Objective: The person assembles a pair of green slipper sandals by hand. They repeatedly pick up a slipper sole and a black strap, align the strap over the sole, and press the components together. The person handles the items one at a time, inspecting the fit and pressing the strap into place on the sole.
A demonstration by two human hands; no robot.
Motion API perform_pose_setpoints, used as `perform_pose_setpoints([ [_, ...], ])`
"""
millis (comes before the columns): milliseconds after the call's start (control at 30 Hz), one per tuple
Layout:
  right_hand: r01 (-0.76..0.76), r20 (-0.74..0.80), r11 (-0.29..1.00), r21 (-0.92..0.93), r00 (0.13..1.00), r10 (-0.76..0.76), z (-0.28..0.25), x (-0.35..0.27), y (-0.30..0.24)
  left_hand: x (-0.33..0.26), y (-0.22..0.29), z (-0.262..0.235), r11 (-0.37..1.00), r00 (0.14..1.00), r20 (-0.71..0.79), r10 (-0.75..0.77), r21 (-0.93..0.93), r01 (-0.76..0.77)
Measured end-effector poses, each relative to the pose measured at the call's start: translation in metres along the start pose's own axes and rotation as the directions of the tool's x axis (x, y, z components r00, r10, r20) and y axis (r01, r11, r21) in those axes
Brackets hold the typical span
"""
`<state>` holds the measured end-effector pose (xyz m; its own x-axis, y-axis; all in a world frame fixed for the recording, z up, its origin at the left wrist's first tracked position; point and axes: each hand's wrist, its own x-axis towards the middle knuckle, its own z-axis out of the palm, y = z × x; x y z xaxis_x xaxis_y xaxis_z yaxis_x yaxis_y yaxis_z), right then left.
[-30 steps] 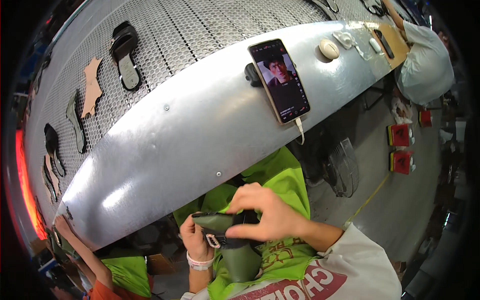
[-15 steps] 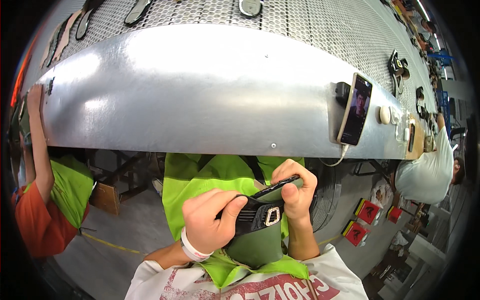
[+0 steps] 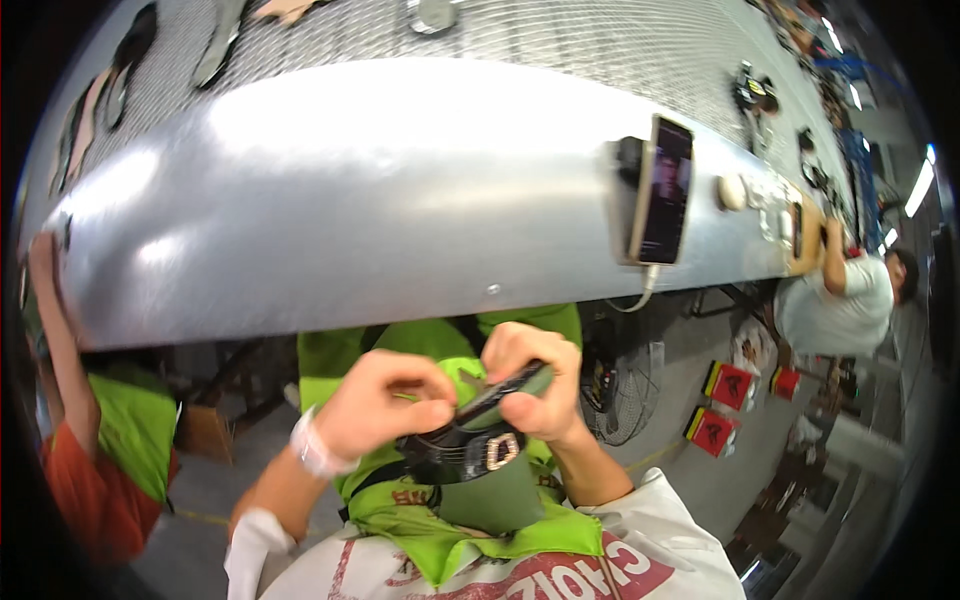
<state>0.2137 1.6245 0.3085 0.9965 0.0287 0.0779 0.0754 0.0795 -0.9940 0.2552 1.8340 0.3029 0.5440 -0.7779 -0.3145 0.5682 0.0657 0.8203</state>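
Head view, looking down past a curved metal bench edge (image 3: pixel 400 200) to my lap. My left hand (image 3: pixel 385 405) is curled nearly closed, thumb and fingertips pinched on the upper edge of a dark shoe piece (image 3: pixel 465 445), which sits between both hands above a green apron (image 3: pixel 440 530). My right hand (image 3: pixel 535 385) is closed around the far end of the same piece, fingers wrapped over a flat dark strip; I cannot tell whether that strip is separate from the piece. A buckle-like ring shows on the front of the piece, just below my right fingers. Above the bench edge lies a perforated conveyor surface (image 3: pixel 600 40) carrying small dark parts. A phone (image 3: pixel 665 190) stands clipped to the bench edge at right, its cable hanging below. Another person in green and orange (image 3: pixel 110 440) stands at left, an arm raised to the bench; a person in white (image 3: pixel 840 300) leans on the bench at far right. Red boxes (image 3: pixel 725 385) lie on the floor.
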Motion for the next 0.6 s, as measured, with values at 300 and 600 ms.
perform_pose_setpoints([
  [300, -0.286, 0.268, 0.947, 0.149, 0.933, 0.24, -0.016, 0.009, -0.007, -0.018, -0.001, 0.035, 0.911, 0.921, -0.245, 0.303, 0.359, -0.204],
  [600, -0.237, 0.222, 0.951, 0.198, 0.956, 0.192, -0.032, -0.007, 0.008, -0.074, -0.072, 0.052, 0.946, 0.951, -0.309, -0.032, -0.316, -0.071],
])
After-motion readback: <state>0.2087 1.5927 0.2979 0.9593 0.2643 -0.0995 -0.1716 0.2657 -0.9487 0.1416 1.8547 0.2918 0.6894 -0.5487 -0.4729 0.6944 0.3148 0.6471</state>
